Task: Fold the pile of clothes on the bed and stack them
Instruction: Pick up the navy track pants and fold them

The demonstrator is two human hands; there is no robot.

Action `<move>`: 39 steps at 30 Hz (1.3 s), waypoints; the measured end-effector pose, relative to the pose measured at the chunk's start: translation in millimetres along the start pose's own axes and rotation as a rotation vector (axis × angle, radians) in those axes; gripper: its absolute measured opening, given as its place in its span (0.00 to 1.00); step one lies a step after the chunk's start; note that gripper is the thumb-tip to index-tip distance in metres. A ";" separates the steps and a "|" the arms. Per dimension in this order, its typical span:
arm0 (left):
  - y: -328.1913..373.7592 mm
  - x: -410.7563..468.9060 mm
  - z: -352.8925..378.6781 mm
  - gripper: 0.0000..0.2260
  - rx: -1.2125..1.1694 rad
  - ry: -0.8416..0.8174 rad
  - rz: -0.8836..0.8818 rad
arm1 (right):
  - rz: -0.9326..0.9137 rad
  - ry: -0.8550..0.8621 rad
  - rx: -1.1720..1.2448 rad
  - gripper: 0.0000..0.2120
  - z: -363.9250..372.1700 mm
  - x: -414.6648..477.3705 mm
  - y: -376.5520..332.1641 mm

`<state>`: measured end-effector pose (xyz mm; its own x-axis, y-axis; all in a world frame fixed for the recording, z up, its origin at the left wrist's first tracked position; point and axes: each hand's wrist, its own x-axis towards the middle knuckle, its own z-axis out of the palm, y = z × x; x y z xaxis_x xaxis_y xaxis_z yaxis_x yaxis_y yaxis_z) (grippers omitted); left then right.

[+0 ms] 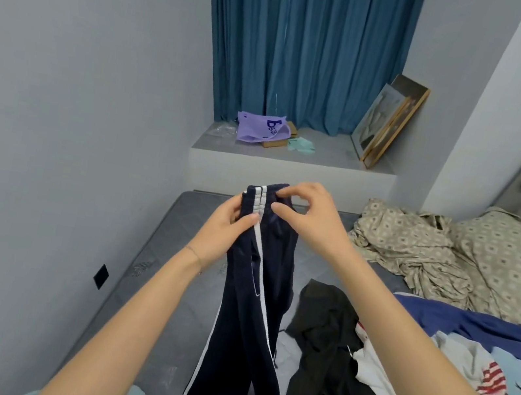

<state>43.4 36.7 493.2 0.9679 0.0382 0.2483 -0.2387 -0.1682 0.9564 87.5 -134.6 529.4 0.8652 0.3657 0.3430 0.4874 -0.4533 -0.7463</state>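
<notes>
1. Near the start, judging by the scene: no folded stack to see anywhere on the bed [175, 245], and only one garment taken up.
2. In work now: navy track pants [244, 325], held in the air over the left half of the bed, with the legs hanging down toward the near edge.
3. Gripped at the waistband by the left hand [225, 226], thumb pressing on the white stripes; pinched at the top rim of the same waistband by the curled fingers of the right hand [304, 215].
4. Left to fold: the pile of clothes [432, 357] along the right edge, with black, blue, white and red-striped pieces, all crumpled and overlapping.
5. Smooth, slightly shiny knit on the pants, probably synthetic; gathered elastic waistband; long white side stripes.
6. Bare grey quilted surface on the bed; rumpled patterned bedding [432, 253] toward the far right corner.
</notes>
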 end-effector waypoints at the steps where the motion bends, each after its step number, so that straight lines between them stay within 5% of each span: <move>1: 2.9 -0.2 -3.9 0.15 -0.028 -0.035 -0.002 | -0.061 -0.004 -0.038 0.18 -4.2 1.0 -0.8; 4: 17.5 2.5 -12.5 0.17 -0.103 -0.123 -0.012 | -0.118 -0.137 -0.034 0.30 -13.3 4.4 -13.0; 9: 50.0 10.4 -17.0 0.12 -0.147 -0.056 0.045 | -0.028 -0.099 -0.047 0.17 -26.0 19.5 -43.1; 11: 50.1 8.5 -17.6 0.11 -0.123 -0.035 0.049 | -0.055 -0.063 -0.129 0.21 -27.7 25.4 -47.9; 17: -15.4 -17.5 -5.5 0.11 0.088 -0.108 -0.048 | -0.054 0.148 0.082 0.13 -41.2 36.2 -65.4; 23: -26.1 -14.7 3.8 0.11 -0.037 -0.046 -0.110 | 0.128 -0.288 -0.058 0.23 -13.3 8.9 -32.1; 26: -16.6 -2.4 -5.9 0.12 -0.069 -0.068 -0.092 | 0.116 -0.396 -0.223 0.20 -2.0 -1.8 -17.4; 33: -23.0 -7.3 -6.0 0.14 -0.076 -0.072 -0.115 | 0.030 -0.127 -0.222 0.22 1.2 -3.3 -21.8; 39: -85.8 -33.2 -10.2 0.14 0.135 -0.244 -0.303 | 0.175 0.120 0.164 0.22 -13.2 -5.0 -28.3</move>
<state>30.9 59.9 404.5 0.9869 -0.1265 -0.1005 0.0562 -0.3141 0.9477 70.9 -134.3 556.3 0.9471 0.1900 0.2585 0.3122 -0.3600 -0.8792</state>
